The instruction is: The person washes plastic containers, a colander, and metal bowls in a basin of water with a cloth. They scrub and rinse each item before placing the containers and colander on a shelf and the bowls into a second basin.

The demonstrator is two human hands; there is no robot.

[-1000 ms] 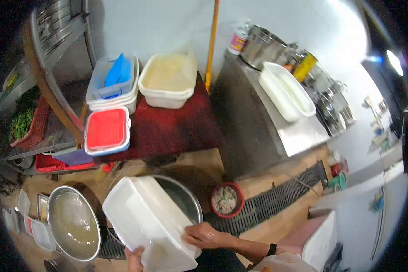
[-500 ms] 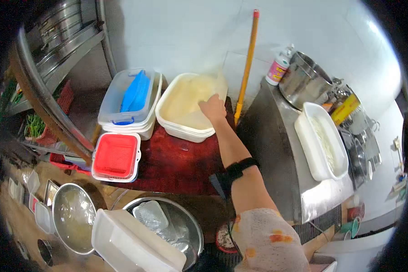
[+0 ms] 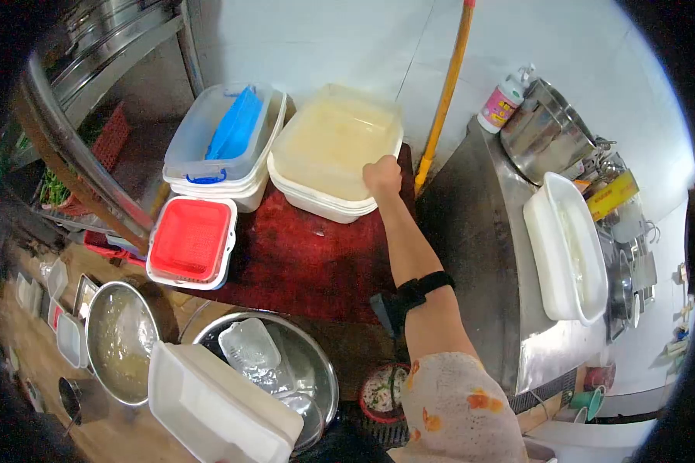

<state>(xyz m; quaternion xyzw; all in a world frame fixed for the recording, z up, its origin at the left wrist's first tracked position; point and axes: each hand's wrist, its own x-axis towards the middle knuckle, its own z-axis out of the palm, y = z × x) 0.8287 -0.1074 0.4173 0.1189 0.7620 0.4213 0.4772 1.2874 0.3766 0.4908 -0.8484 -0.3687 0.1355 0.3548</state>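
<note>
My right hand reaches forward with its fingers closed on the near right edge of a translucent, yellowish plastic lid. This lid lies over a stack of white plastic tubs on a dark red tabletop. My left hand is out of view. At the bottom, a white rectangular tub is tilted over a large metal basin; what supports it is hidden. The basin contains wet clear plastic containers.
Left of the lidded stack stand a clear box with a blue item and a red basket. A yellow pole leans at the wall. On the right, a steel counter bears a white tub and a metal pot.
The lid's raised far side has come down, so the lid now lies flatter over the tubs. My right hand stays at its edge. The camera view has shifted slightly.
</note>
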